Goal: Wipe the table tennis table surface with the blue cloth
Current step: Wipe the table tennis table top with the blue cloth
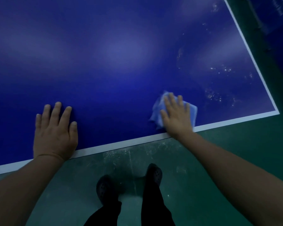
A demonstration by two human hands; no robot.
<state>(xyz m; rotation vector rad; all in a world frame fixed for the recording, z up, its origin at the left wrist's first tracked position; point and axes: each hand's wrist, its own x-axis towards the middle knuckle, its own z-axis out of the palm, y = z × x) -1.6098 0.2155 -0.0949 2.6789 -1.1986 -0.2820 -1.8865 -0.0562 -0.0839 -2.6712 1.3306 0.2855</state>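
Flat on blue cloth point(157, 111), right hand point(176, 116)

No text, label, brand, number or sign can be read anywhere here.

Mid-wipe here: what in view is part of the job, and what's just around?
Job: blue cloth under the flat right hand; table with white specks; left hand resting flat on it.
Around: green floor; dark shoes.

A crumpled light-blue cloth point(157, 110) lies flat on the dark-blue table point(104, 54), near its white-lined front-right corner.
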